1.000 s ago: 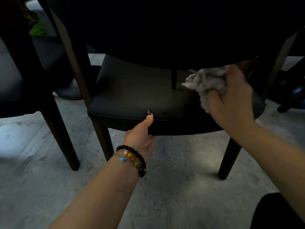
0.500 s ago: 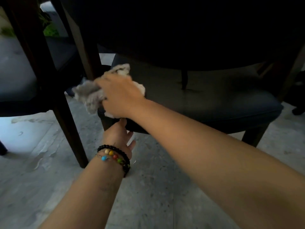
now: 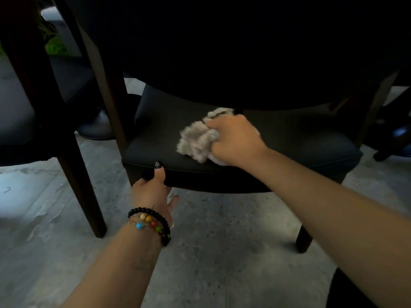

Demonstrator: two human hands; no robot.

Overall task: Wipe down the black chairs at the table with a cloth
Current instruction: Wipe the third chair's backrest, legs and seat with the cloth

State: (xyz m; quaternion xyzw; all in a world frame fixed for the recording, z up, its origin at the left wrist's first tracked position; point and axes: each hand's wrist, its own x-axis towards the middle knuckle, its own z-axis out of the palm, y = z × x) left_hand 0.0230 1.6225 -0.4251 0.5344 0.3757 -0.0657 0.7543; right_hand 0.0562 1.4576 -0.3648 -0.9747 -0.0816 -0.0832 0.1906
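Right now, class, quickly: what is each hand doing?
Left hand: grips the front edge of the chair seat.
Right hand: holds the bunched cloth on the seat.

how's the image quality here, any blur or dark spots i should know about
Head view: the cloth is smeared by motion blur under the right hand; the chair backrest above is near-black, detail lost; the left hand at the seat's front edge is fairly sharp; wide-angle lens bends the chair legs outward.
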